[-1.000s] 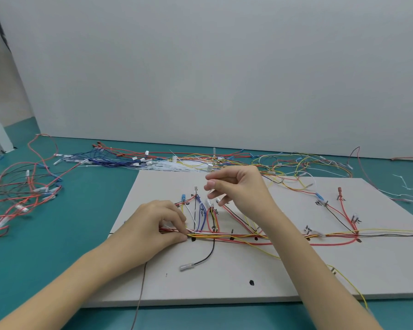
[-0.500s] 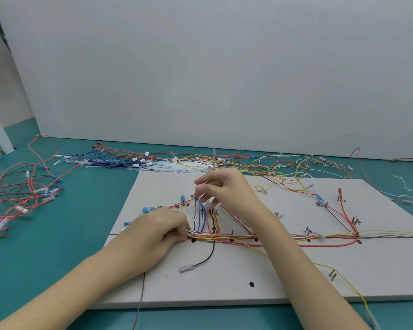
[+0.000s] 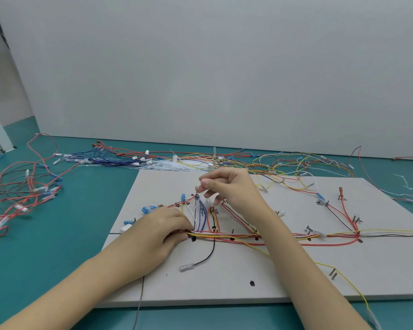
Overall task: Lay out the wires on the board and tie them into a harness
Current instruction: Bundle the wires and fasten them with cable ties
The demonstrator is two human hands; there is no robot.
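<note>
My left hand (image 3: pixel 161 231) pinches the wire bundle (image 3: pixel 224 235) against the board (image 3: pixel 296 277); just beyond it, my right hand (image 3: pixel 227 186) pinches a thin wire end, lifted.

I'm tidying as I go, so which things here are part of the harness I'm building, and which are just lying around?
In use:
board
wire bundle along its middle
left hand, gripping the bundle end
right hand, pinching a wire tip

Lying about:
red wires at left
wire pile behind the board

left hand (image 3: pixel 162 231) pinning wire bundle (image 3: pixel 248 236), right hand (image 3: pixel 231 189) pinching wire
</note>
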